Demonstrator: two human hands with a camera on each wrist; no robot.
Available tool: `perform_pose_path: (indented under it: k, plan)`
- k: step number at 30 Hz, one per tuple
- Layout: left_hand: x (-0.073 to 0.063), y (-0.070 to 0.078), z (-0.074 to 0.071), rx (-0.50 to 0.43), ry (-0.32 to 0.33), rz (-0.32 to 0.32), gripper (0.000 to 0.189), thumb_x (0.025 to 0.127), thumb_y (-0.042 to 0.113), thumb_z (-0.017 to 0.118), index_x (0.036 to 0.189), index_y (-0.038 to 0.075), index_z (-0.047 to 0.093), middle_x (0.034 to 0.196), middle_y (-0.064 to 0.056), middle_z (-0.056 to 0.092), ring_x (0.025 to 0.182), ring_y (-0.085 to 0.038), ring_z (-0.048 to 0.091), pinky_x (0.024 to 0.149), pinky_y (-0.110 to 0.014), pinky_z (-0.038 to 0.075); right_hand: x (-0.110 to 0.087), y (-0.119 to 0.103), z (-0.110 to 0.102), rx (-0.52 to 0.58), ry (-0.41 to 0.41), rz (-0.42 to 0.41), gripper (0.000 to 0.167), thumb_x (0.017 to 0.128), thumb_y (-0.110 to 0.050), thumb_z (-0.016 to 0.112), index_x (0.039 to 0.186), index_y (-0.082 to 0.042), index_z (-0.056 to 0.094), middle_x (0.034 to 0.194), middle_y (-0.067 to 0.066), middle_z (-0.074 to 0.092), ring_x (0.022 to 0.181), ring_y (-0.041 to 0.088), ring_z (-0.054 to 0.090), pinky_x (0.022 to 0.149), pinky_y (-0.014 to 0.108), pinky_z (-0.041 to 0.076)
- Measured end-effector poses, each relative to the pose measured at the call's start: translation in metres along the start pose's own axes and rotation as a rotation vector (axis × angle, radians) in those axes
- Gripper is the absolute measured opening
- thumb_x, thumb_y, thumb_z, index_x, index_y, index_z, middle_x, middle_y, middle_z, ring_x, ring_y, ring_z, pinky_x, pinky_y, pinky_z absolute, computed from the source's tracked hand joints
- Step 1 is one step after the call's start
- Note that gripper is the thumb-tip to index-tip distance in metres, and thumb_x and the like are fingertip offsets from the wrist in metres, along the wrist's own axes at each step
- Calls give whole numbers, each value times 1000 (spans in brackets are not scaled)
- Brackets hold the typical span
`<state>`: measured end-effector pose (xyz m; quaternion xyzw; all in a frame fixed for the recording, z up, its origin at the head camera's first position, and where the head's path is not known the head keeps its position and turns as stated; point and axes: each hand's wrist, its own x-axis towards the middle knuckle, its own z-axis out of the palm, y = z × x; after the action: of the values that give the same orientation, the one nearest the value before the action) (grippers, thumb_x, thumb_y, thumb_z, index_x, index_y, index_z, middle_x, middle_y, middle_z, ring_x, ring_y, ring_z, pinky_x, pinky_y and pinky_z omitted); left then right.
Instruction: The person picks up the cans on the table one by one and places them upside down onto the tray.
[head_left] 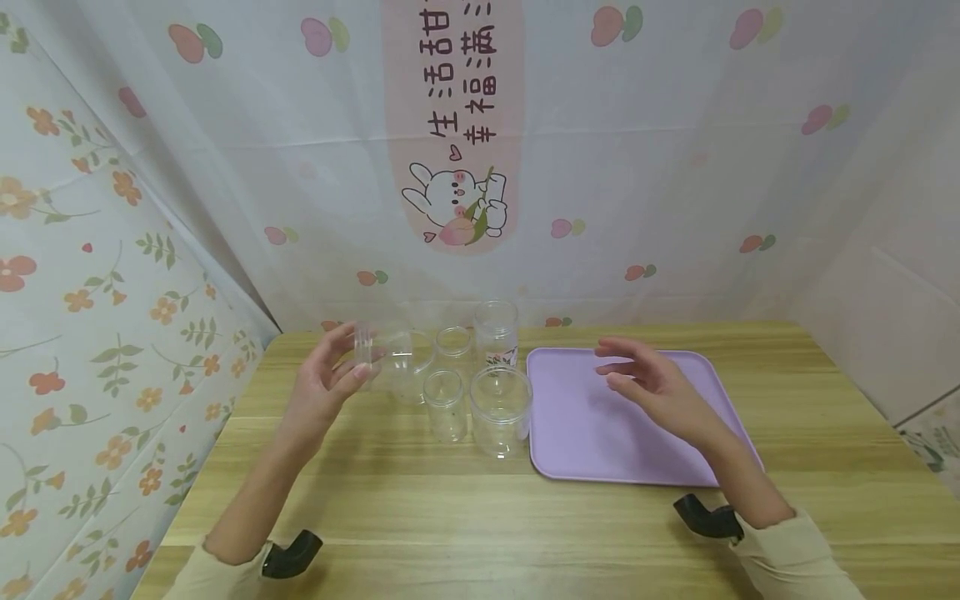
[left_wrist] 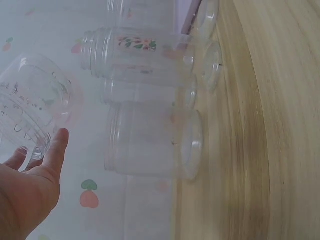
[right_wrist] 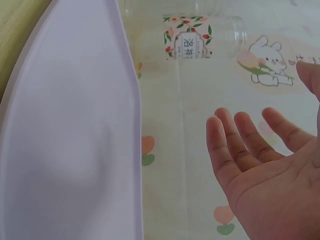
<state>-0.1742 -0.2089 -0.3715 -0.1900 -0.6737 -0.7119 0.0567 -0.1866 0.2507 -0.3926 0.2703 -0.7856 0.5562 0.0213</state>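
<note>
My left hand (head_left: 321, 385) grips a clear plastic jar (head_left: 384, 350) by its threaded mouth end, thumb on one side and fingers on the other. The jar is tipped onto its side above the left part of the table; in the left wrist view this jar (left_wrist: 37, 100) shows faint printing on its wall. Over the purple tray (head_left: 592, 450) hovers my right hand (head_left: 656, 392), fingers spread and slightly bent, with nothing in it. The right wrist view shows the same hand (right_wrist: 270, 185) palm up beside the tray.
Several clear jars stand left of the tray: a wide one (head_left: 501, 421) at the front, a small one (head_left: 447, 412) next to it, and a tall jar with a floral label (head_left: 501, 357) farther back. A printed curtain (head_left: 622, 208) hangs behind the wooden table (head_left: 450, 517).
</note>
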Motion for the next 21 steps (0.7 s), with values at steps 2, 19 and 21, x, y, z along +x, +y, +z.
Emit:
perform_pose_path:
  k: [2, 19, 21]
  plan:
    - [0, 0, 2, -8, 3, 4, 58, 97, -4, 55, 151, -3, 34, 144, -19, 47, 123, -29, 60, 100, -38, 49, 1, 0, 1, 5, -2, -8, 47, 100, 3, 60, 146, 1, 48, 137, 21, 55, 118, 33, 63, 92, 26, 54]
    - [3, -7, 12, -59, 9, 40, 56, 95, -7, 52, 149, -6, 37, 142, -22, 48, 119, -26, 63, 98, -40, 50, 5, 2, 6, 30, -23, -15, 48, 101, 1, 60, 147, -3, 47, 139, 18, 54, 121, 44, 58, 93, 29, 54]
    - [4, -7, 14, -64, 5, 41, 55, 95, -7, 52, 149, -5, 37, 142, -22, 48, 120, -28, 62, 98, -39, 51, 5, 2, 6, 32, -25, -15, 48, 101, 1, 60, 147, -3, 47, 140, 18, 53, 121, 45, 57, 93, 29, 53]
